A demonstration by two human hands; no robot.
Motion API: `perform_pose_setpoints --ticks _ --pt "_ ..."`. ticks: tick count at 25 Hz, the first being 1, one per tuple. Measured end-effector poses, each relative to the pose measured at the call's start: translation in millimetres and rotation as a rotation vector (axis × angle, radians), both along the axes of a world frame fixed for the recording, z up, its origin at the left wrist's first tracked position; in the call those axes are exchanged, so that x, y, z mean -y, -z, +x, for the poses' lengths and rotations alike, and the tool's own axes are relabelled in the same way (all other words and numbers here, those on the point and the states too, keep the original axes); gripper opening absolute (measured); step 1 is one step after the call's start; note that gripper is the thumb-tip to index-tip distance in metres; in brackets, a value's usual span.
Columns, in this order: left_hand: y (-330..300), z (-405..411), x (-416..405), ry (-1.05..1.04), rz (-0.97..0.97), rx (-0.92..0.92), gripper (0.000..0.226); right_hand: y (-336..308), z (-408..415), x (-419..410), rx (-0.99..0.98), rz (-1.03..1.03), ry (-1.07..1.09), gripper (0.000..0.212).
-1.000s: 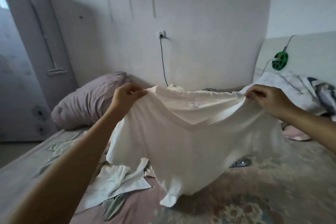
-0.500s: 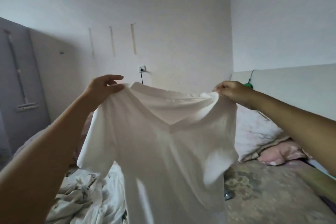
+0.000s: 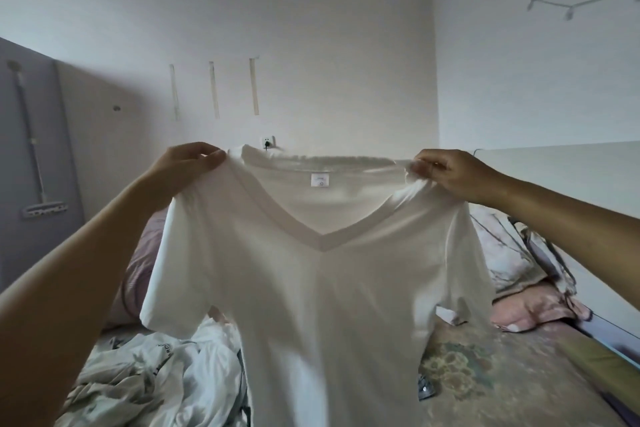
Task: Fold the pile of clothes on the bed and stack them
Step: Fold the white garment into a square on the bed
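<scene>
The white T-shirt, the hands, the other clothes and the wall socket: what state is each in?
White T-shirt: unfolded, held up by its shoulders.
Left hand: pinches one shoulder.
Right hand: grips the other shoulder.
Pile of clothes: crumpled, unfolded on the bed.
Wall socket: plug in.

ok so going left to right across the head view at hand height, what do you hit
wall-hung mop → left hand pinching one shoulder → white v-neck t-shirt with its neck label → right hand pinching the other shoulder → headboard
</scene>
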State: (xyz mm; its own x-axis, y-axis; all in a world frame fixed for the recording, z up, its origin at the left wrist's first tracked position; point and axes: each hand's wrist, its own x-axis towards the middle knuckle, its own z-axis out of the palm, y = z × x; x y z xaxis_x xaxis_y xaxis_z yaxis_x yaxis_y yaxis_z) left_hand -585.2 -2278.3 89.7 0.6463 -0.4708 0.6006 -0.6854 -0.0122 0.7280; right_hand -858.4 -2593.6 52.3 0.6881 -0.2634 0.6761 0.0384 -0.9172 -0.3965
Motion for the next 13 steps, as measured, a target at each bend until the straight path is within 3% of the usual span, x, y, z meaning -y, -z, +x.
perform_pose_setpoints --ticks 6,10,13 --pt "10.2 -4.2 13.2 0.068 -0.035 -0.041 0.010 -4.6 5.2 -1.9 0.102 0.281 0.027 0.027" --pt "9.9 -5.4 20.1 0.095 -0.119 -0.110 0.015 -4.9 13.1 -8.0 0.221 0.647 -0.181 0.022" --pt "9.3 -7.9 18.9 0.031 -0.133 -0.054 0.017 -11.8 10.1 -10.1 0.139 0.452 -0.068 0.024"
